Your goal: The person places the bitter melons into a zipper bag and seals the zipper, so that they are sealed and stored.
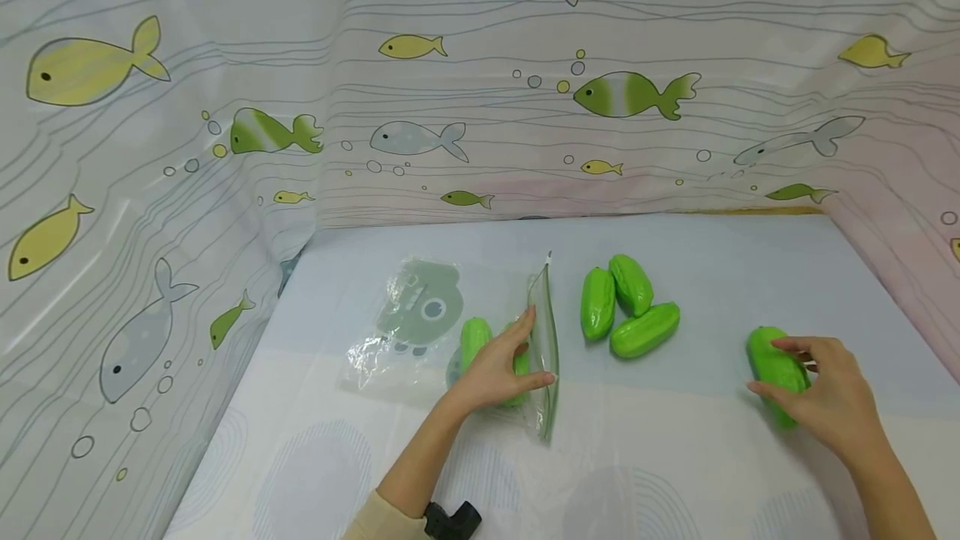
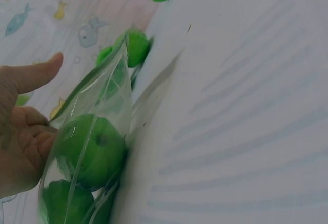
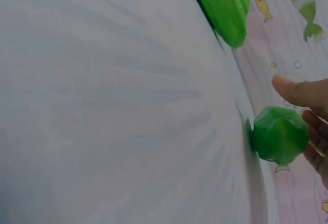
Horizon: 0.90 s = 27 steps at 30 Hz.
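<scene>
A clear zip bag (image 1: 405,357) with a printed green cartoon figure lies on the table, its mouth to the right. Short green toy cucumbers (image 2: 92,149) show inside it. My left hand (image 1: 491,369) lies over the bag near its mouth, thumb and forefinger spread; the left wrist view shows the fingers against the bag and the thumb clear of it. Over at the right, my right hand (image 1: 836,390) is around another toy cucumber (image 1: 772,365) on the table. In the right wrist view a gap shows between the thumb and that cucumber (image 3: 280,136), with the fingers beside it.
Three more toy cucumbers (image 1: 633,283) lie close together between the bag and my right hand. The table (image 1: 675,457) has a pale patterned cover. A fish-print curtain (image 1: 450,90) hangs behind it and at both sides.
</scene>
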Available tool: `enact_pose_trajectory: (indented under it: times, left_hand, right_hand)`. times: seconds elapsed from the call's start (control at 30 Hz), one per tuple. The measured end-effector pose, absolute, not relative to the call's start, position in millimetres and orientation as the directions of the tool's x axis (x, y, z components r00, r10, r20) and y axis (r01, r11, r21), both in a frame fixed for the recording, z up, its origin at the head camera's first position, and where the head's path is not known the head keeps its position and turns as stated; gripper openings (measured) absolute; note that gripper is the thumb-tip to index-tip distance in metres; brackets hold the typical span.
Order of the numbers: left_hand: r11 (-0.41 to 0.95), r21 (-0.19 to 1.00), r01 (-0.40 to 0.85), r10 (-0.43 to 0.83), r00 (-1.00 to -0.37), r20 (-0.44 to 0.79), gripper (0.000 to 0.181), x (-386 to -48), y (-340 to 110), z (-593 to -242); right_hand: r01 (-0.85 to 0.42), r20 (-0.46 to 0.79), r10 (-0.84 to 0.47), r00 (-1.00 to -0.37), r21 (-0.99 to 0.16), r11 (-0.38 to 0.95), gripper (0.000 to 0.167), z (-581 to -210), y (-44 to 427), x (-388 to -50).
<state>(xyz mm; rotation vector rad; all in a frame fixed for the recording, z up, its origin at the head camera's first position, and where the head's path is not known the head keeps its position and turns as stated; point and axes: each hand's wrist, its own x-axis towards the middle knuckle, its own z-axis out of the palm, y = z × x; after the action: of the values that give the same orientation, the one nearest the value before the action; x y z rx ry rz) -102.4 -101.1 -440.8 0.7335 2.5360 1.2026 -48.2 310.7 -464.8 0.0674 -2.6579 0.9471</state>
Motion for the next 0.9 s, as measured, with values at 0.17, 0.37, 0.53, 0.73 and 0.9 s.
enact_pose_trajectory:
  times: [0.17, 0.37, 0.53, 0.73, 0.9]
  left_hand:
    - [0.529, 0.779, 0.337, 0.537, -0.844, 0.000, 0.097, -102.5, -101.1, -440.5]
    - [0.520, 0.787, 0.333, 0.540, -0.842, -0.001, 0.097, -102.5, -100.9, -440.2]
    - [0.515, 0.790, 0.332, 0.543, -0.840, -0.001, 0.096, -101.8, -101.4, -439.8]
    - [0.515, 0.791, 0.329, 0.543, -0.840, -0.004, 0.096, -101.3, -101.4, -438.5]
    - [0.521, 0.789, 0.325, 0.538, -0.843, -0.009, 0.096, -101.0, -101.1, -437.3]
  right_hand:
    - [-0.107, 0.293, 0.104, -0.951, -0.622, 0.776, 0.073, -468.1, 316.3, -47.7]
    - [-0.048, 0.238, 0.139, -0.961, -0.642, 0.765, 0.076, -471.0, 324.5, -44.2]
    - [-0.001, 0.155, 0.127, -0.980, -0.637, 0.770, 0.080, -472.8, 327.4, -41.7]
    - [0.011, 0.115, 0.105, -0.988, -0.621, 0.784, 0.077, -473.9, 328.4, -39.9]
    - [0.017, 0.115, 0.112, -0.987, -0.617, 0.787, 0.073, -472.6, 326.4, -38.2]
